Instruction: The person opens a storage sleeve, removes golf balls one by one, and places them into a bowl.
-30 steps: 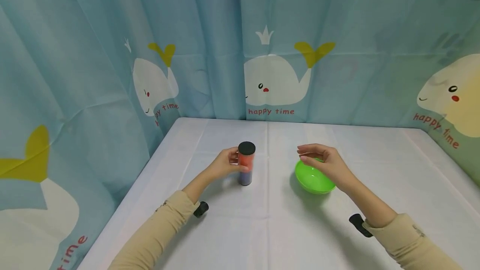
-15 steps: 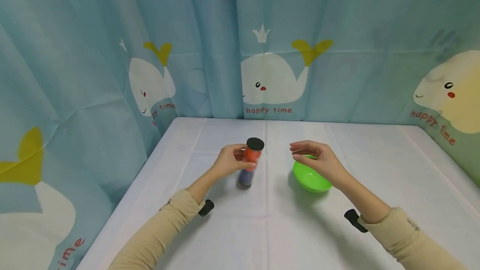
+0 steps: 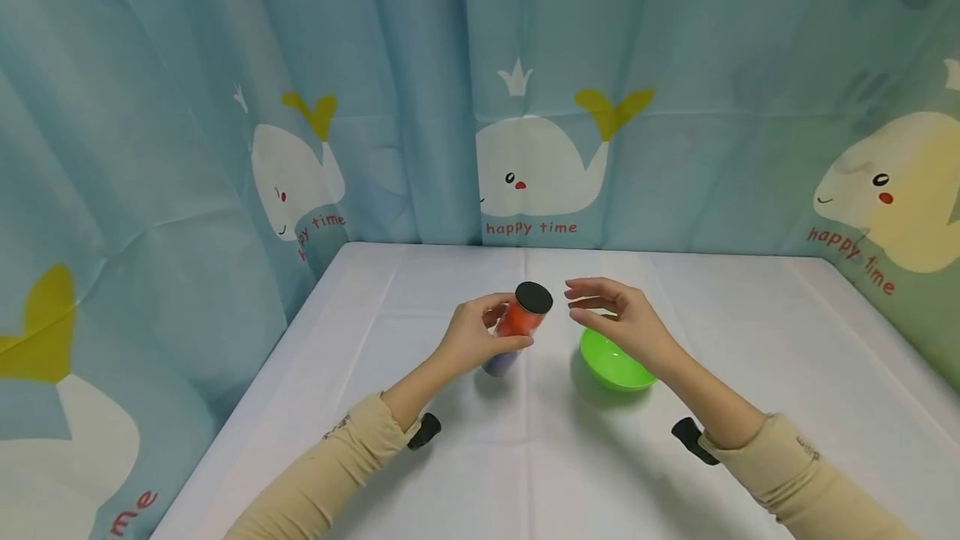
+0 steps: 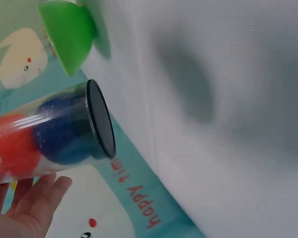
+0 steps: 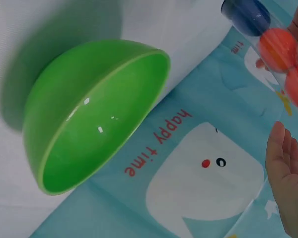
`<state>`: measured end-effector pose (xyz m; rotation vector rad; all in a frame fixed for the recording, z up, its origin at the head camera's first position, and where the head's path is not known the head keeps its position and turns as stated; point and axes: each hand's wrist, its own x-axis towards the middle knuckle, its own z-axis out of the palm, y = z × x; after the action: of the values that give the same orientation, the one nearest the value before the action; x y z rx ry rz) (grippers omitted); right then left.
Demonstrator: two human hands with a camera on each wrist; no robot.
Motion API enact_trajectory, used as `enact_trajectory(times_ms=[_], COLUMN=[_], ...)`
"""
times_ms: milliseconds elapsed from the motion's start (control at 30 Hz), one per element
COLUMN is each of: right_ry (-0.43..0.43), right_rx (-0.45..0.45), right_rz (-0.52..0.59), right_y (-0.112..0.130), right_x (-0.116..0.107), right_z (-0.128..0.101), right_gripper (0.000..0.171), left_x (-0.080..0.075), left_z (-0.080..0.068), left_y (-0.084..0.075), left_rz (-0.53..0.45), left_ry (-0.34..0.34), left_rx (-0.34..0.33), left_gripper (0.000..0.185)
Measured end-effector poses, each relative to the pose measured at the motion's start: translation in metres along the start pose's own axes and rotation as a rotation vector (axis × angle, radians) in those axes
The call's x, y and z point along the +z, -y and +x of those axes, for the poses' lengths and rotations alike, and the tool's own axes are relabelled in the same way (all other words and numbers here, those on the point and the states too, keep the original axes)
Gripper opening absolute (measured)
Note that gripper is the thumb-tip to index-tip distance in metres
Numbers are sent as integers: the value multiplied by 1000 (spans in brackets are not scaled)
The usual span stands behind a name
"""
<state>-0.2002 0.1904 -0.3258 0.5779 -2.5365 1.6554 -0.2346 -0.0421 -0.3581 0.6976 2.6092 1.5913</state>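
A clear tube [image 3: 517,328] with a black cap holds orange and blue balls. My left hand [image 3: 480,336] grips it, lifted off the white table [image 3: 465,457] and tilted with the cap toward the right. The left wrist view shows the tube [image 4: 49,136] from its black bottom end, blue ball lowest. My right hand [image 3: 611,319] hovers open just right of the cap, above a green bowl [image 3: 609,361]. In the right wrist view the empty bowl [image 5: 97,126] sits below and the tube [image 5: 275,47] is at the upper right.
Blue whale-print curtains [image 3: 525,107] close in the table on the back, left and right. White cloth covers the table, with its left edge [image 3: 247,407] near my left sleeve.
My left hand lifted the tube off the table, tilted it and carried it right toward the bowl. My right hand drifted left toward the cap.
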Motion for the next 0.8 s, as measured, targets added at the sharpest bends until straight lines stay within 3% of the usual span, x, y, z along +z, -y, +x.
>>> enact_trajectory(times_ms=[167,367,567,800], right_ry=[1,13,33,38], right_rx=[-34,-22,16,31], right_rz=[-9,-7,-20,-60], right_y=[6,13,12,11], right_x=[2,7,11,15], right_z=[5,11,10,8], right_gripper=[41,44,46,48], left_x=[1,-2,0,0], left_z=[0,-2,-5,-4], left_y=[-9,-13,-11,-14], left_rz=[26,150,247,300], left_ry=[-22,-61,-34,-16], left_rx=[42,70,128,149], left_gripper=[50,49,45,48])
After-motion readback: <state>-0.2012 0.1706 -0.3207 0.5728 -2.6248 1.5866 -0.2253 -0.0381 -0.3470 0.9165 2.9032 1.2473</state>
